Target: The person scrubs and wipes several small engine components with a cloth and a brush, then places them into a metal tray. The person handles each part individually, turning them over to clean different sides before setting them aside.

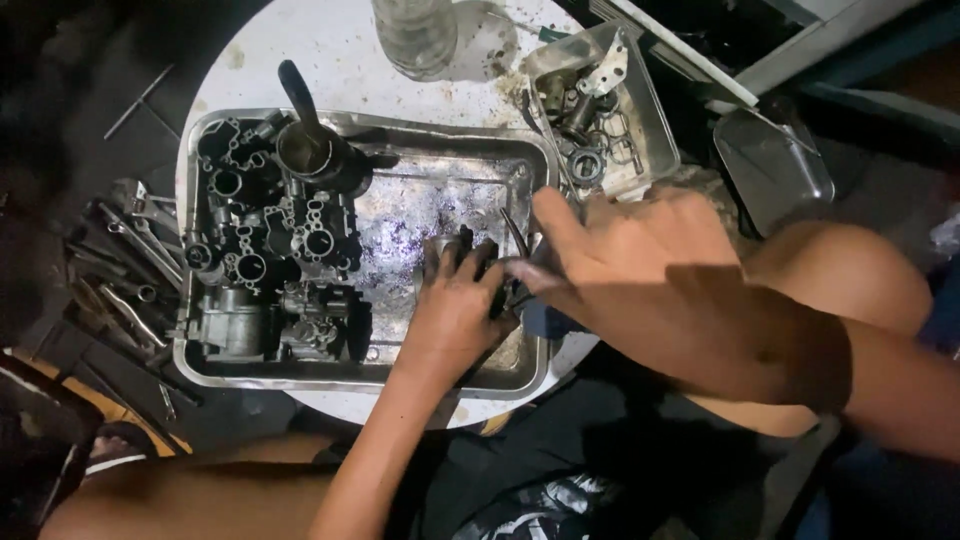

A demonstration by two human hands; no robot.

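My left hand [455, 305] rests low in a shallow metal tray [440, 378], its greasy fingers wrapped around a small dark metal part [462, 248]. My right hand [650, 270] reaches in from the right over the tray's right rim, fingers closed on a thin pointed tool [515, 232] whose tip sticks up beside the part. On the tray's left half lie several dirty carburetor bodies [270, 260]. A dark metal cup with a handle [310, 150] stands at the tray's back.
The tray sits on a round white table [330, 50]. A clear plastic box of small parts and rings [600, 110] stands at the back right, a glass jar [415, 35] behind. Wrenches [130, 250] lie on the floor to the left. A metal container [770, 165] sits right.
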